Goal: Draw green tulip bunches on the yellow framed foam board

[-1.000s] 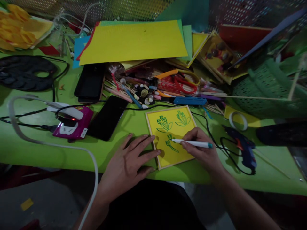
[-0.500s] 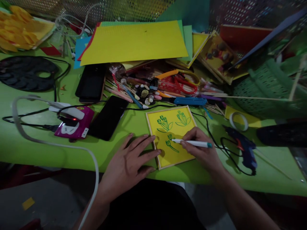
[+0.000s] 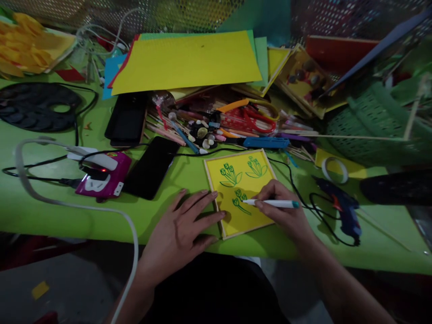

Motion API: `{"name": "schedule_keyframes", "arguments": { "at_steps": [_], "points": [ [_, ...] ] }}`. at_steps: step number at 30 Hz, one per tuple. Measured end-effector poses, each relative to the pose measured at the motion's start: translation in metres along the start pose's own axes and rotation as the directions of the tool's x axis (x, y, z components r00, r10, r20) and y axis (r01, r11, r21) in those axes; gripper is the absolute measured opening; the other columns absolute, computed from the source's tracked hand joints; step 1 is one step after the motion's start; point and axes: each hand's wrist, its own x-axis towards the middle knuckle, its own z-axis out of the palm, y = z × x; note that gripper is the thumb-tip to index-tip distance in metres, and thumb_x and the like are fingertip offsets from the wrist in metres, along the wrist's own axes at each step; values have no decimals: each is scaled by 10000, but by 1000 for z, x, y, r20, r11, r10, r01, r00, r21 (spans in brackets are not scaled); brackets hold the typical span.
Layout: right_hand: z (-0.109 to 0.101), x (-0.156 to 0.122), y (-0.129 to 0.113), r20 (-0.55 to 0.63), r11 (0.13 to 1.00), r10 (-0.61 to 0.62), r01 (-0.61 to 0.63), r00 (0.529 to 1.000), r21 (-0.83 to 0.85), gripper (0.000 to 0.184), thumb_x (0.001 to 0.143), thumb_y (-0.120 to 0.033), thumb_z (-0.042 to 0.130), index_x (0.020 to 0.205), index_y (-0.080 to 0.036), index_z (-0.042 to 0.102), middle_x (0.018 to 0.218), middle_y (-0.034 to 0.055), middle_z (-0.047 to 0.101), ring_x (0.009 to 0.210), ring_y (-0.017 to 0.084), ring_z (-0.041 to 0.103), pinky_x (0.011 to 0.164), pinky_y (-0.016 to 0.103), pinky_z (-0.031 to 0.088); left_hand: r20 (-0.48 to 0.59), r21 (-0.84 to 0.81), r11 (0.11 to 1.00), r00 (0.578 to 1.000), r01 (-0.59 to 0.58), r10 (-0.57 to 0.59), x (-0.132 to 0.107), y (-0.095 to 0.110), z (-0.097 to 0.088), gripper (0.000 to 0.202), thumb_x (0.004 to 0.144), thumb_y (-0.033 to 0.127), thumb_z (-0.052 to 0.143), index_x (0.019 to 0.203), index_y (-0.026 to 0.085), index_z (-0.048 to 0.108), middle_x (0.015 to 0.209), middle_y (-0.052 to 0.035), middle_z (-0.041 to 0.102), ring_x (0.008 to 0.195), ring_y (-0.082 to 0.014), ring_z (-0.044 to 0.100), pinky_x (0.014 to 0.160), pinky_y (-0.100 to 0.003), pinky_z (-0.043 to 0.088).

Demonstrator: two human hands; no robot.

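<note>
My right hand (image 3: 282, 208) pinches a white felt-tip marker (image 3: 275, 204) with a teal end. Its tip rests on a yellow card (image 3: 232, 225) edged with thin wooden strips. Two green tulip bunches (image 3: 231, 174) are drawn along the upper half of the card. Below them is a smaller green tulip drawing (image 3: 240, 201), right at the marker's tip. My left hand (image 3: 189, 220) lies flat with fingers spread, its fingertips on the card's left edge.
Behind the card lie a blue cutter (image 3: 266, 142), scissors (image 3: 263, 118), sticks and pebbles. A black phone (image 3: 151, 167) and a magenta power strip (image 3: 116, 177) are at left. To the right are a glue gun (image 3: 344, 209), a tape roll (image 3: 335, 170) and a green basket (image 3: 367, 121).
The marker tip has shifted slightly, and the lower tulip drawing has gained green lines at its right flower. My left hand stays in place on the card's edge.
</note>
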Motion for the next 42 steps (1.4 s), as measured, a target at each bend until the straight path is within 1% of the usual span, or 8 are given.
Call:
{"name": "schedule_keyframes", "arguments": {
  "at_steps": [9, 14, 19, 24, 31, 34, 38, 42],
  "points": [
    [-4, -3, 3, 20, 997, -21, 20, 1000, 73, 152, 777, -266, 759, 727, -239, 618, 693, -5, 617, 864, 263, 737, 714, 330, 527, 21, -6, 1000, 1000, 11, -11, 0, 0, 0, 464, 987, 359, 614, 1443, 439, 575, 1687, 74, 409, 1512, -255, 466, 1275, -545, 304],
    [-6, -2, -1, 47, 996, -24, 20, 999, 85, 184, 739, -279, 769, 678, -243, 598, 646, -6, 590, 845, 274, 729, 732, 352, 549, 23, 5, 1000, 1000, 5, -5, 0, -1, 1, 433, 1009, 408, 580, 1441, 438, 573, 1687, 77, 406, 1513, -268, 467, 1270, -544, 313],
    [-5, -2, -2, 54, 995, -40, 35, 998, 97, 188, 734, -264, 749, 653, -244, 580, 623, -20, 565, 781, 247, 704, 752, 358, 556, 9, 16, 1000, 1000, 0, 0, 0, -1, 2, 427, 1007, 407, 600, 1431, 441, 570, 1688, 82, 408, 1527, -232, 444, 1273, -521, 289],
    [-7, -3, 7, 35, 986, -36, 29, 999, 164, 141, 764, -249, 761, 721, -241, 628, 678, -21, 588, 865, 252, 735, 755, 329, 548, 2, 68, 997, 1000, -31, 31, 0, -1, 2, 482, 973, 386, 661, 1445, 418, 569, 1686, 37, 419, 1521, -233, 443, 1253, -541, 304],
    [-5, -2, 9, -11, 971, -9, 12, 1000, 238, 185, 810, -279, 819, 790, -238, 640, 764, -13, 613, 891, 249, 751, 733, 308, 531, 0, 43, 999, 1000, -8, 8, 1, 0, 1, 489, 969, 359, 657, 1445, 438, 579, 1677, 56, 432, 1497, -257, 480, 1251, -554, 330],
    [-4, -1, 9, -23, 982, -4, 8, 1000, 190, 198, 821, -277, 823, 801, -237, 630, 767, -10, 623, 796, 217, 721, 668, 290, 493, -16, 44, 999, 1000, -9, 9, 1, 0, 2, 501, 962, 369, 663, 1449, 446, 574, 1674, 64, 434, 1498, -257, 480, 1246, -547, 340],
    [-3, 1, 9, -41, 994, -47, 51, 998, 102, 178, 833, -278, 801, 799, -237, 631, 746, -14, 601, 644, 160, 596, 560, 273, 395, -27, 62, 998, 999, -29, 31, 0, -1, 2, 499, 968, 376, 653, 1456, 429, 566, 1673, 54, 437, 1501, -244, 475, 1246, -542, 334],
    [-1, 1, 8, -41, 997, -47, 49, 998, 55, 187, 840, -294, 785, 789, -235, 616, 718, -15, 600, 603, 148, 519, 539, 272, 371, -14, 40, 999, 1000, -15, 16, 0, -1, 1, 488, 984, 367, 636, 1461, 438, 561, 1677, 58, 429, 1506, -239, 470, 1244, -538, 333]
  ]
}}
